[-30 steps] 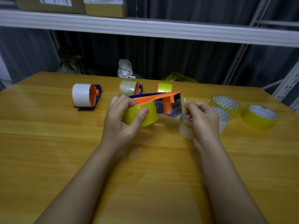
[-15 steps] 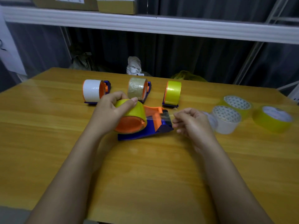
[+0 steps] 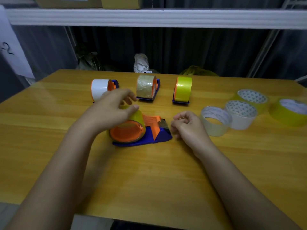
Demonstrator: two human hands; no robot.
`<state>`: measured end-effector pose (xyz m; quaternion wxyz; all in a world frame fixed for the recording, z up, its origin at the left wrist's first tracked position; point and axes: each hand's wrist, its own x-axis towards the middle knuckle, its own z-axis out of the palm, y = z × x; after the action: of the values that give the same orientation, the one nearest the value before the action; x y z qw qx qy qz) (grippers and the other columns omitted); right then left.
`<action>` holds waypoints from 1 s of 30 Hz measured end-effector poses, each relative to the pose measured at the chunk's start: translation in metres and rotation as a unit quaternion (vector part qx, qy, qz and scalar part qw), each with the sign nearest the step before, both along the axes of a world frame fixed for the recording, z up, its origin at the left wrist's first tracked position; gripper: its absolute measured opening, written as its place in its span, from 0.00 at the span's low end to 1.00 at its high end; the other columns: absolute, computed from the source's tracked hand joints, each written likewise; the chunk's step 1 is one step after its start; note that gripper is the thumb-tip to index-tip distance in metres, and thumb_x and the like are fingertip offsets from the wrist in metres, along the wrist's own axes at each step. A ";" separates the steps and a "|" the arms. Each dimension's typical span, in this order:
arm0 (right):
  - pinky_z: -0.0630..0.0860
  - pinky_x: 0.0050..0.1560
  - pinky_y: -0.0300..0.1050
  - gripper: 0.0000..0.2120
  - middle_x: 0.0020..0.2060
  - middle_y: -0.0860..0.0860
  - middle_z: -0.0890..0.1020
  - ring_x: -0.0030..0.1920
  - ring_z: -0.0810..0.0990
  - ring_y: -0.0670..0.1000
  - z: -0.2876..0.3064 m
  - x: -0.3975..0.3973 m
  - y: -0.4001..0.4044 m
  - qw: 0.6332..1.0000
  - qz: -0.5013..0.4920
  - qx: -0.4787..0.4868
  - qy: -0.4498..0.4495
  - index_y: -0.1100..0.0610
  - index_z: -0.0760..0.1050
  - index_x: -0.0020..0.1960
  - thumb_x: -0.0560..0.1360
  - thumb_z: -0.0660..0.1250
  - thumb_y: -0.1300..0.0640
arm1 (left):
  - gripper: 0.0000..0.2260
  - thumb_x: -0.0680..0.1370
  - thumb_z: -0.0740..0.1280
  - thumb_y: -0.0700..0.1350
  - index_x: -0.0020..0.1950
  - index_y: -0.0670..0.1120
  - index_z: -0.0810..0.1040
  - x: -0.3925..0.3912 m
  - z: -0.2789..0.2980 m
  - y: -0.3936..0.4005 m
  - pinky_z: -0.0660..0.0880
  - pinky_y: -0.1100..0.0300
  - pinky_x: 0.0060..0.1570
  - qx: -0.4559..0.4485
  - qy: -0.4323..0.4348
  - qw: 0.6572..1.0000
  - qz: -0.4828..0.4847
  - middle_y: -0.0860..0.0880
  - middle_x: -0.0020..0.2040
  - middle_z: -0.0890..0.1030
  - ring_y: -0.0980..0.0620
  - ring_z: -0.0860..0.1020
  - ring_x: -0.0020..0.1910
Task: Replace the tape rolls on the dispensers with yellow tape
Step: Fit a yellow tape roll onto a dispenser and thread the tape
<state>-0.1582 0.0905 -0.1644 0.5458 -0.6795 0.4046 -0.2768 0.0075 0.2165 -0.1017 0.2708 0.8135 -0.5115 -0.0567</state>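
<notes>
A blue and orange dispenser (image 3: 159, 138) lies on the table in front of me with a yellow tape roll (image 3: 137, 117) on its orange hub. My left hand (image 3: 109, 110) arches over that roll, its thumb touching the top and its fingers loose above it. Just right of the dispenser's cutter end, my right hand (image 3: 187, 127) is curled and holds nothing. Farther back stand three more dispensers: one with white tape (image 3: 99, 87), one with brownish clear tape (image 3: 145, 88), one with yellow tape (image 3: 183, 90).
Loose rolls lie at the right: a clear one (image 3: 214, 123), a white one (image 3: 240, 117) and two yellow ones (image 3: 250, 97) (image 3: 289, 112). The wooden table (image 3: 149, 180) ends near my elbows. A shelf with boxes hangs above the far edge.
The dispenser with the yellow roll went from held in the air to lying on the table. My left hand loosened its grip on the roll. My right hand drew back from the cutter.
</notes>
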 end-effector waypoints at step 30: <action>0.66 0.24 0.36 0.07 0.30 0.49 0.73 0.27 0.70 0.45 0.009 -0.003 0.004 0.995 0.001 0.094 -0.022 0.54 0.74 0.50 0.74 0.62 0.63 | 0.07 0.78 0.63 0.54 0.52 0.58 0.79 -0.024 -0.001 -0.032 0.68 0.56 0.58 0.139 -0.187 0.958 -0.165 0.58 0.53 0.77 0.56 0.69 0.57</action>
<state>-0.1614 0.0948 -0.1557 0.6163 -0.6195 0.4158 -0.2519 -0.0163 0.1849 -0.1022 0.0410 0.7435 -0.6673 -0.0179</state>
